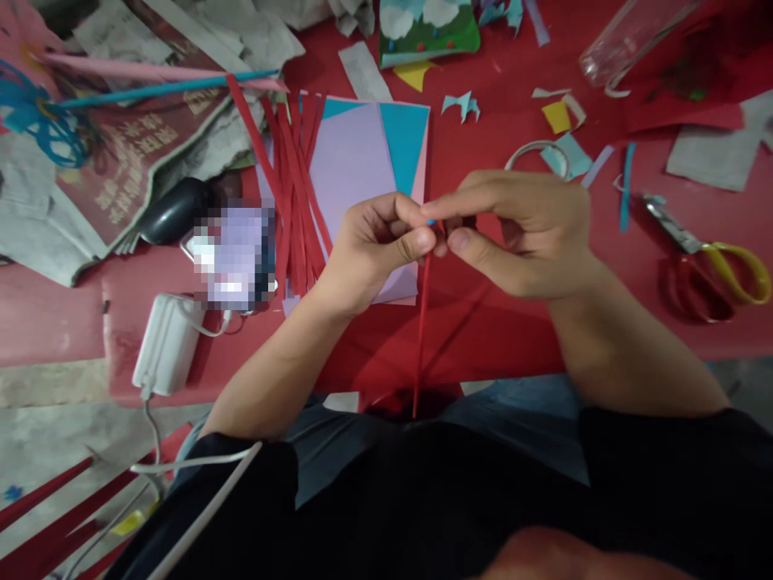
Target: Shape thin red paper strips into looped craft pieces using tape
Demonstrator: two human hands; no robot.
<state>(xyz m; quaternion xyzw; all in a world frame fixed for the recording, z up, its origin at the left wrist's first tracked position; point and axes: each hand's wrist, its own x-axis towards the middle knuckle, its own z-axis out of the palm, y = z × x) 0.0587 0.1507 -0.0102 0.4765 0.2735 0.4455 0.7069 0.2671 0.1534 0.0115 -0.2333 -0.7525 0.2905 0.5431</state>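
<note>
We sit at a red table [495,350] that spreads out under and all around our fingers, with most of what lies on it set in an arc beyond and to either side of them, likely so that everything is within reach and nothing gets in the way of the elbows. Crumpled newspaper [142,173] covers the far left of the fingers, perhaps as a cover or as scrap. Just beyond the fingers lie flat paper sheets [350,153], lilac on top of blue and pink, and over their left edge a bunch of red strips [293,185] runs lengthwise, presumably to keep them together near the left hand [380,254]. That hand has its thumb and forefinger pinched on the top of a thin red stick [421,338], which trails from the fingertips back toward our lap; gripping only that end seems to leave the tip easy to get at. The right hand [528,229] meets it there: its forefinger stretches across to the tip while its thumb stands a little apart, and we cannot tell whether its curled fingers clamp anything. Scissors [694,243] rest to the right of these fingers, handles outward, probably handy for that side. Smallest, a blue bit [431,221] peeks out between the meeting fingertips, mostly hidden by them.
</note>
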